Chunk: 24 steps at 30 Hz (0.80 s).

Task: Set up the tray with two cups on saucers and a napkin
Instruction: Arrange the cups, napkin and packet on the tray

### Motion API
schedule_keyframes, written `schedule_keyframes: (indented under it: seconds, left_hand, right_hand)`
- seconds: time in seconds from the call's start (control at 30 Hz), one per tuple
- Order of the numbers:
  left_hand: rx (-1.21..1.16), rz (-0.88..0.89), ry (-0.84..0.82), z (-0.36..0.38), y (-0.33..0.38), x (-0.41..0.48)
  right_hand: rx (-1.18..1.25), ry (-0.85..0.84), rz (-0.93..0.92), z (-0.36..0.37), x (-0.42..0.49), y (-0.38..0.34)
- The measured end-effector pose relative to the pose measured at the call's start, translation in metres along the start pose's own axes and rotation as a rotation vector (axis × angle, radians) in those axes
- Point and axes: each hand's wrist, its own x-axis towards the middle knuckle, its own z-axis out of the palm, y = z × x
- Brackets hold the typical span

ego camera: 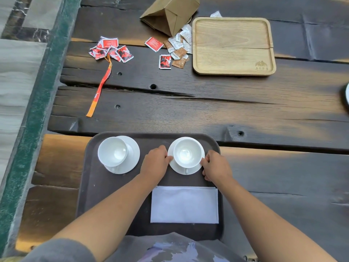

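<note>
A dark brown tray (pixel 90 186) lies at the near edge of the wooden table. At its far left a white cup (pixel 112 151) stands on a white saucer (pixel 133 154). At its far right a second white cup (pixel 187 153) sits on its saucer (pixel 190 170). My left hand (pixel 155 163) pinches that saucer's left rim, and my right hand (pixel 216 166) pinches its right rim. A folded white napkin (pixel 184 204) lies flat on the tray's near right part, just below my hands.
A light wooden tray (pixel 233 46) rests at the far right. Beside it lie a brown paper bag (pixel 170 14), sugar packets (pixel 180 46), red sachets (pixel 110 49) and an orange strip (pixel 99 89). A white dish edge (pixel 347 95) shows at the right border.
</note>
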Motion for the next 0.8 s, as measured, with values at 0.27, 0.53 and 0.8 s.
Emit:
schedule_keyframes:
  seconds: [0.27,0.53,0.8]
  left_hand:
    - [0.057,0.014,0.003,0.000,0.001,-0.001]
    - [0.058,0.084,-0.014,-0.008,-0.010,-0.026]
    - [0.132,0.277,-0.044,-0.021,-0.013,-0.060]
  right_hand:
    - [0.008,-0.001,-0.002,0.001,0.002,0.000]
    - [-0.166,0.055,-0.159,-0.003,-0.027,0.014]
    - [-0.259,0.096,-0.337,-0.003,-0.056,0.024]
